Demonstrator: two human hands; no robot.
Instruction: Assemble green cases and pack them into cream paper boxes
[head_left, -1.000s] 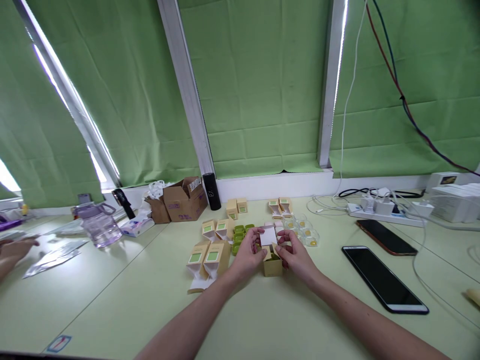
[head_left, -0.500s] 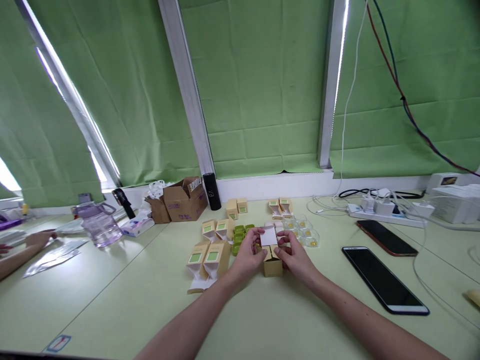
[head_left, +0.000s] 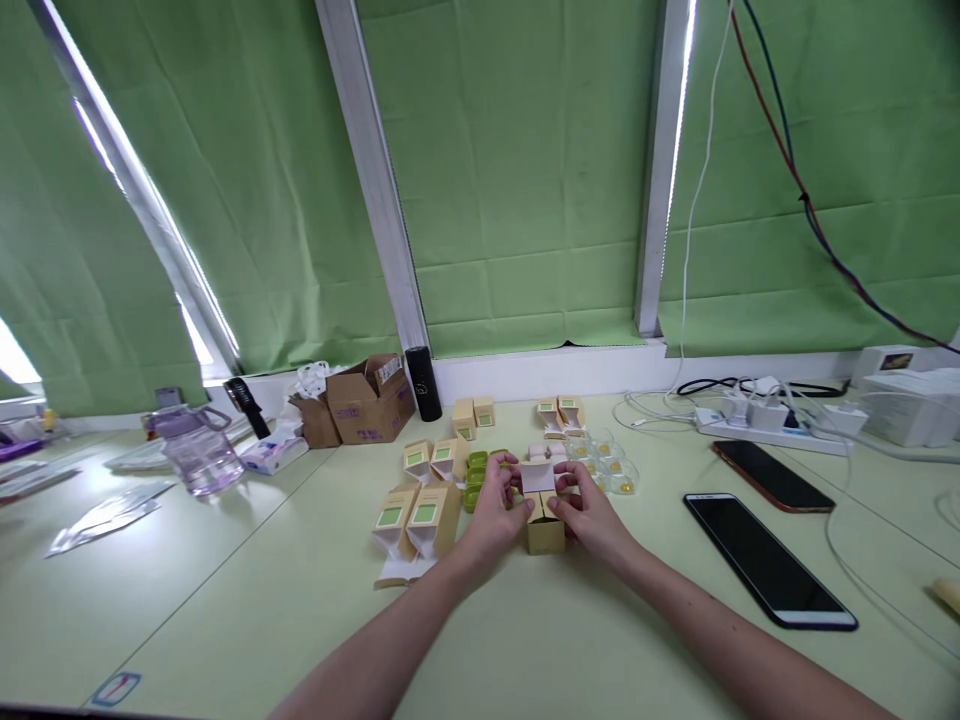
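Note:
A small tan cardboard box [head_left: 545,535] stands on the pale green table [head_left: 300,600] in front of me, its white top flap [head_left: 538,476] raised. My left hand [head_left: 495,505] grips the box's left side with its fingers curled on the flap's edge. My right hand [head_left: 592,510] holds the right side and pinches the flap too. Behind my left hand sit small green tubs [head_left: 478,470]. Small clear pots with yellow contents [head_left: 615,470] lie behind my right hand.
Several tan boxes with green labels [head_left: 420,515] stand left of my hands, more [head_left: 559,412] farther back. Two phones [head_left: 769,555] lie at right, near a power strip with cables [head_left: 765,415]. A brown carton [head_left: 367,400], black cylinder [head_left: 424,382] and water jug [head_left: 195,450] stand at left.
The box's white flap has come down lower between my fingers. The other person's hand at the far left edge has gone out of view.

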